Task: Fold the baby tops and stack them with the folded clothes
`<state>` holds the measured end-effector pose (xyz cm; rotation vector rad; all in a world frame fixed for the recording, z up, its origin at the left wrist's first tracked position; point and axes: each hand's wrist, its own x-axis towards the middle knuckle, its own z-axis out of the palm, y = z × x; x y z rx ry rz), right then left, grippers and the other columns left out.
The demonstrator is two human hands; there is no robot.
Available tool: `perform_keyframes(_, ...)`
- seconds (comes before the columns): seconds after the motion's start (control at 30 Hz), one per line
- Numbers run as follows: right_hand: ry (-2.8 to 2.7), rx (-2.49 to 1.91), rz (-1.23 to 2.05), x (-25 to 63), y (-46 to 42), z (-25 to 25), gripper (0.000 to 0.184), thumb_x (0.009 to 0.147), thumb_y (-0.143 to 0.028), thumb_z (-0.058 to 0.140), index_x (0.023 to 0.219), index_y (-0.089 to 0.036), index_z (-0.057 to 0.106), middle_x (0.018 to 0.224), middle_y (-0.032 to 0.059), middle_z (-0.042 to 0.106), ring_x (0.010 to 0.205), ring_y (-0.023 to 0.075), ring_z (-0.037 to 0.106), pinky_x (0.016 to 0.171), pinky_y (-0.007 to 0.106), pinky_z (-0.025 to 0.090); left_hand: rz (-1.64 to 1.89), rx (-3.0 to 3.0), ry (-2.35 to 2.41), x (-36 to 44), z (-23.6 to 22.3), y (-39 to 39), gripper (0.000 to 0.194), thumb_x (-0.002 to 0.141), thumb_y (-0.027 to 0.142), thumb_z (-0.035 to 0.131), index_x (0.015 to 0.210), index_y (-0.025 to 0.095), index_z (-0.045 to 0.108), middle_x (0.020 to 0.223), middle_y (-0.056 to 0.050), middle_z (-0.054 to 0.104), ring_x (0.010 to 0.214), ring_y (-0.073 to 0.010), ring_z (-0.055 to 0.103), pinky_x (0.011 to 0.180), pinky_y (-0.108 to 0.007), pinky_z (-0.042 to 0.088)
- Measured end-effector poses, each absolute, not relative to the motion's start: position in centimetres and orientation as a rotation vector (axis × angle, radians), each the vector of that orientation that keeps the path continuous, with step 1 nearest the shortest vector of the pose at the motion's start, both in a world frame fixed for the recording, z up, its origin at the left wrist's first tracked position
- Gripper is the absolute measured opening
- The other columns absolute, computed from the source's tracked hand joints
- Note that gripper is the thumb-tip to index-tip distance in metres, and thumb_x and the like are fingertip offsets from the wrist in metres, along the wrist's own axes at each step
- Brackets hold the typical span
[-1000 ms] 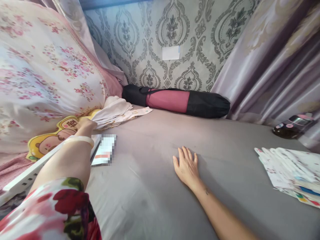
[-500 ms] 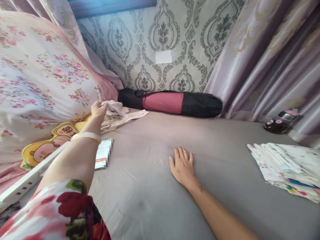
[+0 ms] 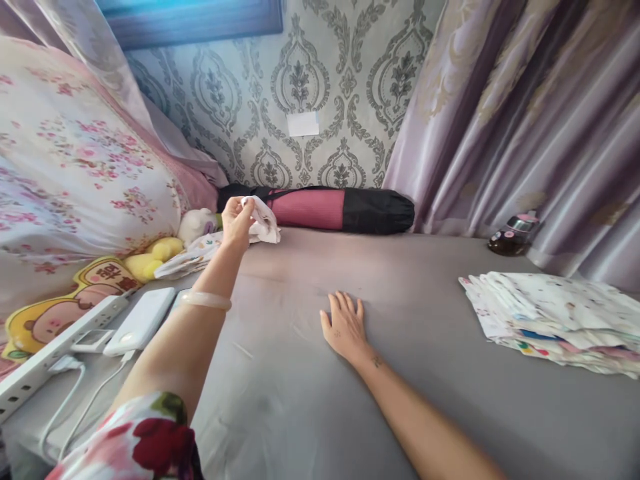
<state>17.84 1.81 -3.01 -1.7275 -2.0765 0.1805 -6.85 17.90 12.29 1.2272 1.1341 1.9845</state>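
My left hand (image 3: pixel 237 219) pinches a white cloth (image 3: pixel 265 223), which hangs bunched from the fingers in front of the rolled bag. Whether the cloth is a garment I cannot tell. Behind my left wrist, a patterned folded cloth (image 3: pixel 189 257) lies on the bed, partly hidden by the arm. My right hand (image 3: pixel 344 325) rests flat on the grey bed sheet (image 3: pixel 300 387), fingers spread, with nothing in it. To its right sits a stack of folded printed cloths (image 3: pixel 550 317).
A long black and red bag (image 3: pixel 313 209) lies along the wall. A dark bottle (image 3: pixel 513 235) stands near the curtain (image 3: pixel 450 147). On the left are plush toys (image 3: pixel 155 257), a power strip (image 3: pixel 65 347) with cables, and a white power bank (image 3: pixel 143 320).
My left hand has lifted the white cloth off the left pile and carried it rightward. The view has turned slightly right. My right hand stays flat on the sheet.
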Motion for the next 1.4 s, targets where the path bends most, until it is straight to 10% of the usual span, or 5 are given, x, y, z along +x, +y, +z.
perform_keyframes(0.3,-1.639,-1.401,0.318,19.3,3.5,-2.8,0.039,0.093,-0.027,0.041,0.126,-0.013,0.057,0.125,0.0167,0.063,0.119,0.0244,0.058,0.102,0.04,0.044,1.761,1.265,0.889,4.2,10.8,12.5,0.044,0.064,0.053,0.079,0.08,0.021,0.054,0.07,0.004,0.058,0.061,-0.0094,0.056,0.059,-0.021,0.049)
perform_keyframes(0.8,-1.151,-1.118,0.633,20.9,4.2,0.5,0.029,0.087,-0.044,0.055,0.1,-0.018,0.059,0.093,0.0065,0.069,0.086,0.0183,0.066,0.08,0.032,0.052,1.448,1.485,0.838,11.5,10.0,5.9,0.029,0.076,0.045,0.074,0.075,0.019,0.061,0.058,0.002,0.06,0.048,-0.0103,0.053,0.046,-0.023,0.04)
perform_keyframes(1.1,-0.895,-1.105,0.761,22.4,4.7,2.2,0.036,0.077,-0.054,0.062,0.073,-0.019,0.056,0.066,-0.0037,0.059,0.064,0.0126,0.056,0.06,0.024,0.044,1.321,1.917,0.743,11.1,7.9,5.4,0.03,0.078,0.017,0.061,0.108,0.019,0.058,0.119,-0.01,0.062,0.116,-0.0233,0.057,0.102,-0.041,0.043)
perform_keyframes(1.4,-0.67,-1.131,0.832,24.5,5.6,4.4,0.032,0.07,-0.048,0.069,0.071,-0.021,0.052,0.064,-0.0043,0.059,0.058,0.013,0.059,0.055,0.024,0.046,1.348,2.398,1.183,12.6,6.0,5.4,0.032,0.075,0.026,0.072,0.105,0.025,0.061,0.116,-0.01,0.049,0.112,-0.0296,0.048,0.1,-0.05,0.038)
